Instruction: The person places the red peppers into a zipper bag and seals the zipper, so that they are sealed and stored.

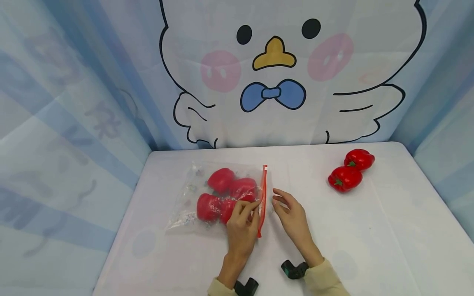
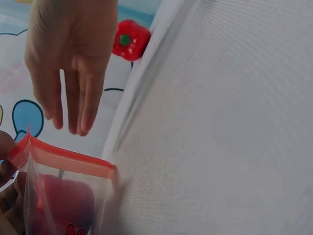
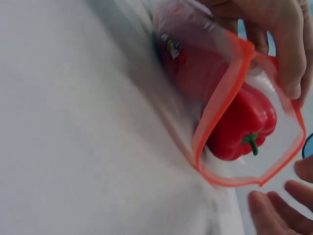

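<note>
A clear zip bag (image 1: 184, 207) with an orange-red edge (image 1: 264, 185) lies on its side, holding several red bell peppers (image 1: 221, 181). My left hand (image 1: 241, 232) pinches the bag near its mouth. In the right wrist view the mouth gapes, and one red bell pepper (image 3: 244, 122) with a green stem shows just inside. My right hand (image 1: 294, 218) hovers just right of the mouth with fingers loosely extended and nothing in them; the left wrist view shows that hand (image 2: 73, 63) apart from the bag.
Two more red bell peppers (image 1: 345, 179) lie touching each other at the back right of the white table (image 1: 370, 246). Behind the table hangs a curtain (image 1: 274, 127) with a cartoon bird. Black devices (image 1: 294, 270) sit at both wrists.
</note>
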### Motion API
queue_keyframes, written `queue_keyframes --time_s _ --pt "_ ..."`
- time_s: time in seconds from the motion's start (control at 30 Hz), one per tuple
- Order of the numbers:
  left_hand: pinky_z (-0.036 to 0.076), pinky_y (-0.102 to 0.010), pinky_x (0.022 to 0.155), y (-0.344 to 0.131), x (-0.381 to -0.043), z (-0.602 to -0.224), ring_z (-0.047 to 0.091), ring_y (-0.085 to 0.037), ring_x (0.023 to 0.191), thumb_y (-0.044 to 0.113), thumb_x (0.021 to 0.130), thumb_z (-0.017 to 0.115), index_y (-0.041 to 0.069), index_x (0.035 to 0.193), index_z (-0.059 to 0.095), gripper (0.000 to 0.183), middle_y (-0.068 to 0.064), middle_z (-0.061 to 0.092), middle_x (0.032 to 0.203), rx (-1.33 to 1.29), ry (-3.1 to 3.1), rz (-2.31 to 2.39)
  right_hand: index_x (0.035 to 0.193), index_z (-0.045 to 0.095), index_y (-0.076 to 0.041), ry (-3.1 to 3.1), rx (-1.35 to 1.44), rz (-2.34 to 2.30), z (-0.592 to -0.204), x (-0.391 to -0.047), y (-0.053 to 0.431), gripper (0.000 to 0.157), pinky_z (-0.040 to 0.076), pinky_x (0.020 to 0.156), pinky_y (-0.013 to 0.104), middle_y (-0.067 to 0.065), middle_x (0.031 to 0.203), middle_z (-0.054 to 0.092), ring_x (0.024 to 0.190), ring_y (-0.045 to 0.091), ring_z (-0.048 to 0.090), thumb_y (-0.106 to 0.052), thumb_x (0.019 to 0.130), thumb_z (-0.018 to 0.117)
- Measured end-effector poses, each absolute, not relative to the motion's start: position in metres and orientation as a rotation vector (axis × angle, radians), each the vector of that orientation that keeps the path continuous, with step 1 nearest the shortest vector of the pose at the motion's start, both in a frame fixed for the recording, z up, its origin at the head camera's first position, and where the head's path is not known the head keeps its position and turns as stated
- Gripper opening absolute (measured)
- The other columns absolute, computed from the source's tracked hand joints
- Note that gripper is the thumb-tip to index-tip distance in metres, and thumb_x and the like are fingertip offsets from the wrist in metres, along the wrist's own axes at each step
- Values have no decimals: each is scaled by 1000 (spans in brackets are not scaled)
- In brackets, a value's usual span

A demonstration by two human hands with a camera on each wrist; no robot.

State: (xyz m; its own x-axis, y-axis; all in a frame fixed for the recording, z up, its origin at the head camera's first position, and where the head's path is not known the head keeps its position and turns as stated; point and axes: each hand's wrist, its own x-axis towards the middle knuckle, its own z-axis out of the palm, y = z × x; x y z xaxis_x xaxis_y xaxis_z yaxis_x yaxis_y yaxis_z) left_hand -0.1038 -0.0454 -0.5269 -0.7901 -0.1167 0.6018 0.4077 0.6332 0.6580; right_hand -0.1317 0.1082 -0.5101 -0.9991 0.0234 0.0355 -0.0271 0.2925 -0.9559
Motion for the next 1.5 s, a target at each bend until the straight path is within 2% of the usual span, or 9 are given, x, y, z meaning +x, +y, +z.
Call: queue_keyframes --time_s 0.1,0.2,0.33,0.63,0.87,1.03,1.13,1.3,1.5 --pt "52 -12 64 -45 -103 -526 58 -6 73 7 89 82 13 114 79 25 0 66 99 -224 -2240 -1110 143 60 -6 -2391 -6 1763 -512 -131 113 42 58 97 25 16 144 64 128 32 66 -10 102 65" --pt "53 -13 65 -45 -103 -525 59 -6 74 8 89 82 13 114 79 25 0 67 99 -216 -2241 -1114 144 59 -5 -2253 -4 1752 -515 -130 117 41 53 94 11 17 143 64 127 33 66 -10 103 64" --pt "54 -14 65 -45 -103 -525 59 -6 75 8 90 81 13 113 79 24 0 67 100 -210 -2239 -1130 145 58 -6 -2109 -20 1756 -515 -131 123 42 49 96 7 16 145 62 129 31 64 -11 104 62" --pt "53 -13 65 -44 -104 -528 58 -6 74 7 91 80 13 114 79 24 0 67 100 -211 -2243 -1160 147 57 -8 -1939 -109 1652 -511 -136 142 43 46 107 10 10 149 61 133 18 59 -8 104 62" --pt "56 -16 66 -44 -103 -527 59 -6 75 8 90 81 13 114 79 24 0 67 101 -198 -2255 -1154 149 54 -6 -1903 -243 1584 -510 -142 159 47 44 117 26 11 151 57 138 24 53 -4 103 62" --pt "56 -16 65 -44 -103 -526 59 -6 75 9 90 81 14 114 79 25 0 68 101 -195 -2255 -1156 151 48 -2 -1844 -353 1523 -507 -147 172 51 39 124 37 15 153 51 143 24 46 -5 102 62" --pt "56 -16 64 -44 -103 -525 60 -7 74 9 90 81 14 114 79 25 0 67 100 -201 -2248 -1153 154 43 -3 -1823 -401 1502 -505 -149 181 57 32 128 42 13 158 43 149 21 38 -7 101 64" --pt "56 -16 64 -44 -104 -525 60 -7 75 9 90 82 14 115 79 26 0 67 100 -204 -2242 -1148 160 32 -10 -1899 -493 1488 -505 -155 196 72 24 132 43 6 167 30 155 14 26 -17 99 70" --pt "57 -18 65 -44 -103 -526 60 -6 76 10 90 82 15 116 79 27 0 68 102 -190 -2257 -1162 167 15 -22 -2016 -605 1507 -511 -161 210 90 30 129 49 -1 173 16 160 14 14 -24 98 72"
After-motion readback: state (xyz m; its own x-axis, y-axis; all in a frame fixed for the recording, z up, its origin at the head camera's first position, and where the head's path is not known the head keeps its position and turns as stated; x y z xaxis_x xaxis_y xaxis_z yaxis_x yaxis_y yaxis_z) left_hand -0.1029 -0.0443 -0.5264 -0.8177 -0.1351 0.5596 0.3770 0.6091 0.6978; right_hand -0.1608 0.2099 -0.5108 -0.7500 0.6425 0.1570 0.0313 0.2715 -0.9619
